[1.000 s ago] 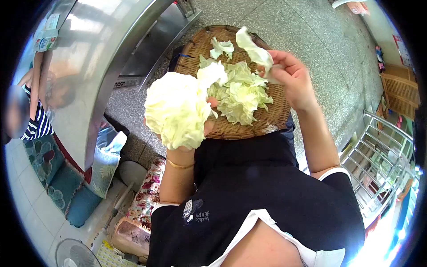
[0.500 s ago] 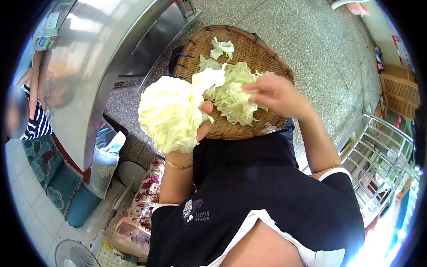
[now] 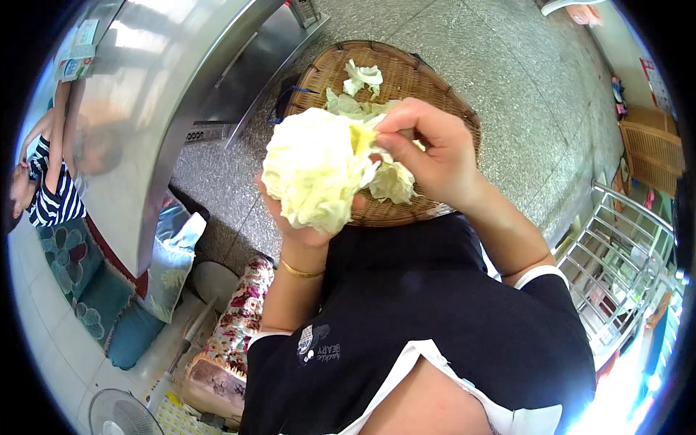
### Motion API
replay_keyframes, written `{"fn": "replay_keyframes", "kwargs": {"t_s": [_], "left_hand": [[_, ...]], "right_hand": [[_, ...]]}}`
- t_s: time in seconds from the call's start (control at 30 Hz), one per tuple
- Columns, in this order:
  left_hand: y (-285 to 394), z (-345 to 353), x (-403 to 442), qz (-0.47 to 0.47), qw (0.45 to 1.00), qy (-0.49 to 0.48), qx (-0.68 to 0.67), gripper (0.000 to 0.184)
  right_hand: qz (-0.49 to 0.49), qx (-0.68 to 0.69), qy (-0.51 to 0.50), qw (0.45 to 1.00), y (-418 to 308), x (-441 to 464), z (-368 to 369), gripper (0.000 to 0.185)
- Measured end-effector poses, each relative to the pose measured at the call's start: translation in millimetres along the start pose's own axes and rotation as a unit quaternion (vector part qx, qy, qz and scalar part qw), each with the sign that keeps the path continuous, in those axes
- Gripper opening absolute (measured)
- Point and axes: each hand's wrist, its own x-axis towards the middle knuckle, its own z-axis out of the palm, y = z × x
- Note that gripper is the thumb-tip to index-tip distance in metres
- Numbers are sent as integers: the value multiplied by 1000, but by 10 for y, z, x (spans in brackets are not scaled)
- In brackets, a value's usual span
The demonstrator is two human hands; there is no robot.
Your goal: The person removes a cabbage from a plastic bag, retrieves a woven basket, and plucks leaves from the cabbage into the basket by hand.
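A pale green cabbage head (image 3: 312, 170) rests in my left hand (image 3: 308, 235), whose fingers wrap round it from below and the sides. My right hand (image 3: 438, 152) is closed in a pinch on a cabbage leaf at the head's right side, and the leaf still joins the head. Below both hands lies a round woven bamboo tray (image 3: 428, 87). Torn cabbage leaves (image 3: 391, 185) lie on it, partly hidden by the head and my right hand. One small leaf piece (image 3: 362, 77) sits apart near the tray's far edge.
A shiny metal-sided table (image 3: 167, 80) stands on the left, with a person in a striped top (image 3: 61, 192) beyond it. A floral cushioned seat (image 3: 239, 312) and a fan (image 3: 123, 417) are at lower left. On the right is a metal rack (image 3: 616, 268).
My left hand has brought the cabbage head rightward over the tray. My right hand has come up from the torn leaves to the head and closed on a leaf.
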Motion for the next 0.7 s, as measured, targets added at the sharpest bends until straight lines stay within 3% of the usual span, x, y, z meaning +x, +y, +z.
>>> {"fn": "replay_keyframes", "kwargs": {"t_s": [0.07,0.1,0.13,0.2,0.27,0.33,0.37,0.4,0.43,0.47,0.53,0.6,0.67,0.7], "left_hand": [[-169,171,69,-39,998,-44,-37,92],[-225,311,103,-43,998,-22,-37,81],[-234,274,118,-43,998,-23,-38,81],[-232,168,167,-114,983,-116,-81,64],[-166,221,185,-153,968,-171,-102,64],[-96,231,153,-162,968,-165,-100,65],[-79,239,142,-165,968,-161,-102,64],[-62,247,128,-169,968,-157,-103,64],[-40,247,108,-141,978,-136,-66,62],[-11,250,92,-114,986,-115,-27,61],[-4,252,63,-86,992,-92,13,59],[-30,250,18,22,999,28,6,64],[-38,227,7,72,993,89,5,67],[-35,211,25,22,995,40,86,67]], "right_hand": [[69,33,82,994,21,-47,-18,6],[81,18,106,991,10,-46,-41,5],[133,103,205,964,-23,34,-111,7],[146,161,293,931,21,118,-205,7],[114,237,237,935,121,102,-557,9],[132,244,190,942,107,12,-695,10],[200,149,46,967,41,-50,-709,13],[259,49,-101,959,7,-73,-719,16],[-30,-163,-254,953,115,-74,-532,25],[163,-97,-304,933,16,-89,-610,36],[53,-136,-251,957,132,-73,-491,42],[94,-70,-214,970,-111,-9,-460,43],[135,-3,-171,976,-195,50,-328,45],[87,47,-179,979,-133,55,-239,46]]}}
